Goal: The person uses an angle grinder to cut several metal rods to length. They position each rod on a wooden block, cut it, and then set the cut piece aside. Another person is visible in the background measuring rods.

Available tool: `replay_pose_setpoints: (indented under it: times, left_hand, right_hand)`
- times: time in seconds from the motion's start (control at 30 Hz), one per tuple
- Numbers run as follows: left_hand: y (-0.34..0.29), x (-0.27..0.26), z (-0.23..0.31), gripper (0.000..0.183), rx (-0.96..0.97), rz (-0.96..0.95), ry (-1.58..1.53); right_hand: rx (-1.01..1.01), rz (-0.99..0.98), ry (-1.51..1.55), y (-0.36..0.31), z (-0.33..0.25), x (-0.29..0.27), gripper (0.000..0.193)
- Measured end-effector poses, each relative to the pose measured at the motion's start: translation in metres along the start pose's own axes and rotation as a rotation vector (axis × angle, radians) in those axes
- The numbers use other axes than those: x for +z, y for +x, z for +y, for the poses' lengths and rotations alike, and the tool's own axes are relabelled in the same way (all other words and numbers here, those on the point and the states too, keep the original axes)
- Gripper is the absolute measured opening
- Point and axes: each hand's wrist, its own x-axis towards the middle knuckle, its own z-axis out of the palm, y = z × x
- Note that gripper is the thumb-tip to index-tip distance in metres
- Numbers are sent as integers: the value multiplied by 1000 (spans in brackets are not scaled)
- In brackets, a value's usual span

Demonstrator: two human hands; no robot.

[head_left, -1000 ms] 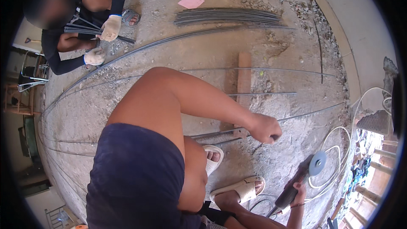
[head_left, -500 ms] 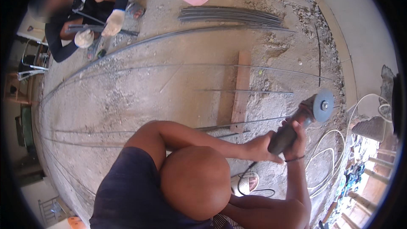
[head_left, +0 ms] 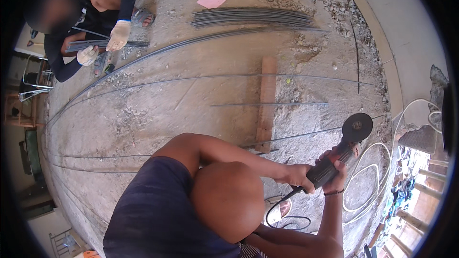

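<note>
Both my hands grip an angle grinder (head_left: pixel 324 172) with a dark, red-marked body. My left hand (head_left: pixel 297 177) wraps its rear end, where a black cord (head_left: pixel 286 198) leaves it. My right hand (head_left: pixel 338 176) closes around the body nearer the head, a dark bracelet at its wrist. The round dark cutting disc (head_left: pixel 364 129) points away from me, to the far right. A long thin metal rod (head_left: pixel 306 134) runs across the floor close to the disc; I cannot tell whether they touch. Under the rod lies a reddish-brown wooden plank (head_left: pixel 266 114).
A bundle of metal rods (head_left: pixel 251 17) lies on the rough floor at the back, near a pink sheet (head_left: pixel 211 0). At the far left a co-worker's gloved hands (head_left: pixel 118 36) hold several short rods (head_left: pixel 88 45). A pale cable (head_left: pixel 375 167) coils at the right by the wall.
The grinder has turned in my hands, so its disc shows a dark face instead of a grey one. It sits slightly lower and further left. The co-worker still holds the rods.
</note>
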Motion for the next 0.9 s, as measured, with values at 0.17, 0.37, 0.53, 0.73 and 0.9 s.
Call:
replay_pose_setpoints:
  times: [0.17,0.37,0.53,0.73,0.9]
  left_hand:
    - [9,18,-7,90,345,287,199]
    - [-17,8,-18,76,297,366,113]
    - [-29,4,-33,72,207,393,16]
    - [-5,21,-41,84,400,460,207]
    - [-1,36,-31,79,367,497,305]
  right_hand:
    - [-52,-61,-159,4,-9,4,55]
    - [98,-82,185,9,-2,33,76]
    - [209,-114,309,15,26,26,62]
    - [76,-306,390,14,43,-23,59]
    - [-21,-333,248,0,40,-37,76]
